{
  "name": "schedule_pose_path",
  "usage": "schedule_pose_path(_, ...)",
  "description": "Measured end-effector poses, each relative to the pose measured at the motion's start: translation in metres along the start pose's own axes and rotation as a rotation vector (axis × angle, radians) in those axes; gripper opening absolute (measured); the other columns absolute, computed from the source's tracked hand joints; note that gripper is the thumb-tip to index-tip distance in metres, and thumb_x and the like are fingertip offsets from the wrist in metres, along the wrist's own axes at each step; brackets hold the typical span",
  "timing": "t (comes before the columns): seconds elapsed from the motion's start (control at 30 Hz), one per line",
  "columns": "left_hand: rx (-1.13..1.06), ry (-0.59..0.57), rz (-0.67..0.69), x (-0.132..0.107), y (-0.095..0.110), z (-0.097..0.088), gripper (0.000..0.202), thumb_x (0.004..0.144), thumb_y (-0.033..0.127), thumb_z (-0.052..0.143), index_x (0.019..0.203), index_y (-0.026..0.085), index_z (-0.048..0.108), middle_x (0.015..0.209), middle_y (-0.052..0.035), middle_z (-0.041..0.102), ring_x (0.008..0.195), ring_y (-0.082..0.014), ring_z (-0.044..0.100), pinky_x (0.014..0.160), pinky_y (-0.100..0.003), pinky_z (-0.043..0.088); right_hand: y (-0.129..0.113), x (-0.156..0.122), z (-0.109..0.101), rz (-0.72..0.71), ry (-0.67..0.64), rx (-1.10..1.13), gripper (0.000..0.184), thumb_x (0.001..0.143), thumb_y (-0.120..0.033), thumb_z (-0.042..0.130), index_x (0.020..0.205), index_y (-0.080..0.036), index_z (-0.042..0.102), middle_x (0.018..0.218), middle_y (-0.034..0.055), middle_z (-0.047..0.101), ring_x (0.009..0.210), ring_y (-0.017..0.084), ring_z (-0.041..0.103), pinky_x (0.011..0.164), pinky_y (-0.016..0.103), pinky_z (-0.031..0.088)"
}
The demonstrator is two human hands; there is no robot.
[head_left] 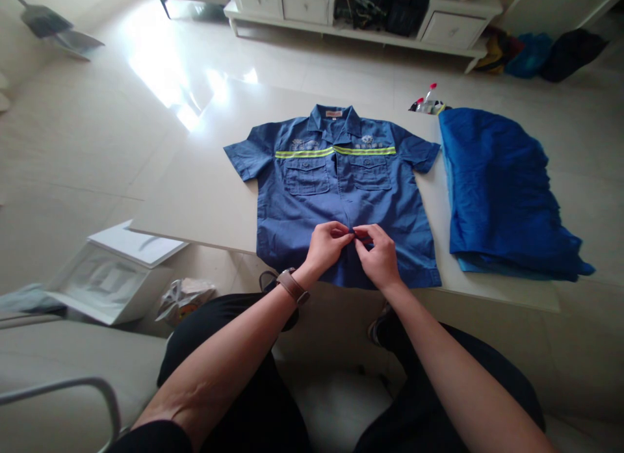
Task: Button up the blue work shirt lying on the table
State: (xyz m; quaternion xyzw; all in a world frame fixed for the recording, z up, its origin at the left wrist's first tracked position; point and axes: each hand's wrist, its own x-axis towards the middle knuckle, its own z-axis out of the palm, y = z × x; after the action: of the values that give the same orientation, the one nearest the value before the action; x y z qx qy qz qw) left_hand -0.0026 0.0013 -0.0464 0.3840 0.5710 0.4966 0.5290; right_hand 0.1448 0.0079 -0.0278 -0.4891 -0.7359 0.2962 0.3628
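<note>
A short-sleeved blue work shirt with two chest pockets and a yellow-green reflective band is laid flat, front up, on a pale rectangular desk, its collar on the far side of the hands and its hem at the near edge, so that the whole front placket is spread out and easily reached from the seat. The left hand and the right hand are brought together over the lower part of the placket, fingertips meeting at the centre line; each is closed in a pinch on the shirt fabric there, apparently at a button, though the button itself is too small to be made out. The two edges of the front seem to be held against each other in this way so that they stay aligned. The shirt thus lies directly beneath both hands and stretches away from them, with the pockets and the reflective band beyond the fingertips. A brown strap is worn on the left wrist. To the right of the right hand, well apart from it, a brighter blue piece of cloth, loosely folded, is set on the same desk, and beyond it a few small red-capped bottles are seen at the far edge.
</note>
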Motion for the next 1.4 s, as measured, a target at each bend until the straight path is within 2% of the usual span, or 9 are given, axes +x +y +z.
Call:
schedule_pose_path(0.37,0.012,-0.018,0.005,0.0022,-0.0036,-0.0005,0.010,0.074,0.021,0.078,0.078,0.013,0.073,0.077,-0.0032,0.073,0.071,-0.0130,0.064,0.069,-0.023,0.047,0.0087,-0.0015,0.0026,0.046,0.025,-0.016,0.010,0.087,-0.019,0.061,0.095,-0.020,0.067,0.092,0.0077,0.068,0.085,0.023,0.067,0.074,0.036,0.057)
schedule_pose_path(0.63,-0.058,0.003,-0.056,-0.0005,-0.0005,0.0021,0.010,0.072,0.021,0.078,0.077,0.013,0.073,0.076,-0.0030,0.072,0.070,-0.0119,0.062,0.068,-0.023,0.045,0.0075,-0.0006,0.0020,0.040,0.020,-0.046,0.007,0.088,-0.018,0.058,0.086,-0.021,0.064,0.086,0.0060,0.065,0.081,0.022,0.064,0.072,0.035,0.054)
schedule_pose_path(0.87,-0.139,0.037,-0.115,-0.0052,0.0014,0.0040,0.029,0.064,0.035,0.087,0.076,0.013,0.072,0.074,-0.0036,0.070,0.068,-0.0120,0.058,0.063,-0.023,0.041,0.0054,-0.0018,0.0039,0.000,0.012,-0.101,0.012,0.088,-0.014,0.056,0.081,-0.022,0.060,0.083,0.0049,0.063,0.081,0.022,0.061,0.075,0.036,0.050)
schedule_pose_path(1.03,-0.289,0.076,-0.186,-0.0047,-0.0011,0.0054,0.030,0.060,0.030,0.089,0.076,0.014,0.069,0.073,-0.0023,0.069,0.069,-0.0116,0.060,0.067,-0.023,0.043,0.0023,-0.0011,0.0040,-0.006,0.018,-0.075,0.012,0.089,-0.016,0.057,0.080,-0.022,0.061,0.083,0.0050,0.063,0.081,0.022,0.062,0.075,0.035,0.051)
schedule_pose_path(1.4,-0.348,0.113,-0.210,-0.0040,-0.0009,0.0066,0.030,0.061,0.028,0.089,0.077,0.014,0.068,0.073,-0.0002,0.066,0.068,-0.0100,0.057,0.069,-0.024,0.044,0.0012,0.0000,0.0034,0.044,0.041,-0.034,0.010,0.091,-0.023,0.059,0.081,-0.022,0.061,0.084,0.0055,0.063,0.080,0.021,0.064,0.072,0.034,0.056)
